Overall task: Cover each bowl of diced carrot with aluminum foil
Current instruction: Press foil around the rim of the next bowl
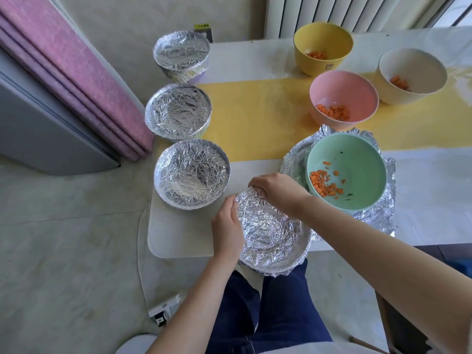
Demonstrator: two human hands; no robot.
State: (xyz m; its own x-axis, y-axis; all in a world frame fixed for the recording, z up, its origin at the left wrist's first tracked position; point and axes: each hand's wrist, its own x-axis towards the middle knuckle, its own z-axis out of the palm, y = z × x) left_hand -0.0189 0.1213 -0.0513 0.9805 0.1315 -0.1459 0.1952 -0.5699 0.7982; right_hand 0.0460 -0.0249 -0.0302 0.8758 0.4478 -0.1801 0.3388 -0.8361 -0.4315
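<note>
Foil-covered bowl (pixel 270 233) at table edge (pixel 421 233) — mouth up — left hand (pixel 227 226) and right hand (pixel 278 190) clamped on rim.

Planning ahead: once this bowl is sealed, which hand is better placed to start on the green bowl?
Probably the right. The right hand lies next to the green bowl, which sits on its foil sheet; the left hand grips the foil-covered bowl on its other side.

Silver crinkled foil (pixel 270 226), yellow bowl (pixel 305 60), pink bowl (pixel 339 85), cream bowl (pixel 413 69), mint-green bowl (pixel 357 157), orange carrot (pixel 322 184), yellow runner (pixel 255 116) on white table (pixel 424 200), mauve curtain (pixel 63 72), navy trousers (pixel 281 315)
</note>
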